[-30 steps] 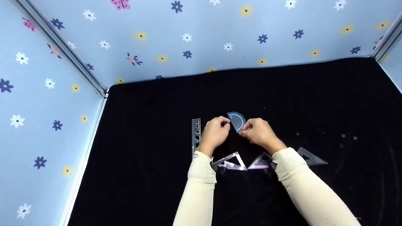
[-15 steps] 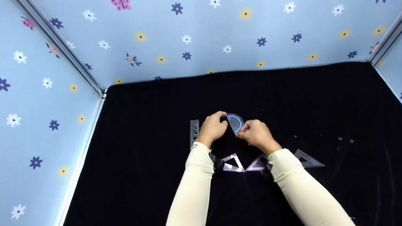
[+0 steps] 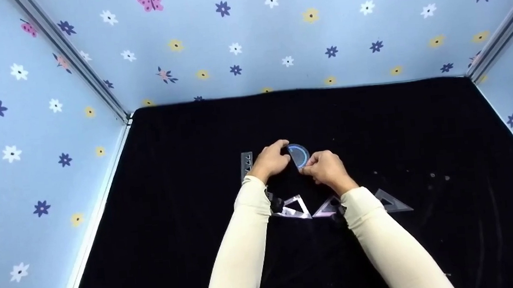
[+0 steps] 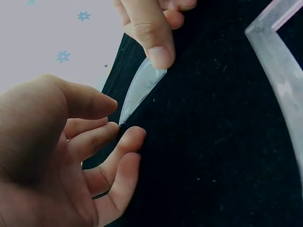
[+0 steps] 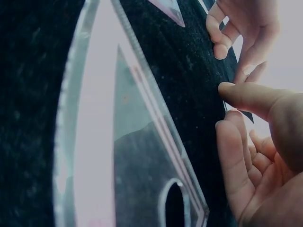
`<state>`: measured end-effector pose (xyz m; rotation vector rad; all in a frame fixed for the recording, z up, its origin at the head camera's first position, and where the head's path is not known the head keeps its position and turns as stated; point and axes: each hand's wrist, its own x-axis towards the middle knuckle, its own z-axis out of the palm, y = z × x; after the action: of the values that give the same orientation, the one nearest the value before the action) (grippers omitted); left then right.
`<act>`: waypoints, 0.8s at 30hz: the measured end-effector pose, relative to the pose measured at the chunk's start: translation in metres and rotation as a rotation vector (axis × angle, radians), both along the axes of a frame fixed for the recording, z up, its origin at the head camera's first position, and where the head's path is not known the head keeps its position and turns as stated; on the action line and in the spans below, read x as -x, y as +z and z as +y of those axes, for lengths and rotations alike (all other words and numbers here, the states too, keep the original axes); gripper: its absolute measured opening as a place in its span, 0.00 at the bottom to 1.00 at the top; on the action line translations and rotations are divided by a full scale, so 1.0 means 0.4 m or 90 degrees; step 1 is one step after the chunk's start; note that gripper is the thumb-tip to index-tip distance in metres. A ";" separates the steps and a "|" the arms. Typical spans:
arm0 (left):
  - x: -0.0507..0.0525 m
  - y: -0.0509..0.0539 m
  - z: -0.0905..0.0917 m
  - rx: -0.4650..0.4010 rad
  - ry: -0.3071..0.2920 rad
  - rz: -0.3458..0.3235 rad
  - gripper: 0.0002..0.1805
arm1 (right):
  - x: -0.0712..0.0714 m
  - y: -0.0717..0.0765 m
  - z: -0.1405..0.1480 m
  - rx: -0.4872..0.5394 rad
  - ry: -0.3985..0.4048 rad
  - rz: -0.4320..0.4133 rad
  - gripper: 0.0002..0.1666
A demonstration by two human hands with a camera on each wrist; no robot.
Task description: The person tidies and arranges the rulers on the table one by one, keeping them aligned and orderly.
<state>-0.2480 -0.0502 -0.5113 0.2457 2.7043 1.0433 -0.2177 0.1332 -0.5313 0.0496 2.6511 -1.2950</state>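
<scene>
A clear protractor [image 3: 299,155] with a blue arc lies tilted between the two hands, its straight edge toward the left hand. My right hand [image 3: 328,169] pinches its near corner between thumb and fingers. In the left wrist view, the right thumb lies over one end of the protractor [image 4: 142,90]. My left hand [image 3: 271,162] is at the far corner. There a fingertip of the left hand [image 4: 61,142] meets the protractor's pointed end, and a gap shows between its bent, loose digits. Part of the protractor is hidden by the right fingers.
A clear ruler [image 3: 246,161] with triangular cutouts lies left of the left hand, partly covered. Nearer the body lie a left set square [image 3: 304,207], a middle set square [image 3: 325,209] and a right set square [image 3: 396,203], partly behind the wrists. Flowered panels [image 3: 252,37] border the black cloth.
The left hand has moved slightly forward, up to the protractor's far corner. The right hand keeps its pinch on the near corner. The head view has shifted a little.
</scene>
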 end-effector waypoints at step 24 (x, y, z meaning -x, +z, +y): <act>0.016 0.008 0.006 0.042 -0.064 0.017 0.35 | 0.001 0.001 -0.001 -0.026 0.009 0.006 0.15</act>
<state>-0.2545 -0.0477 -0.5082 0.3807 2.7136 0.9268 -0.2183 0.1329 -0.5310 0.0299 2.6802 -1.2395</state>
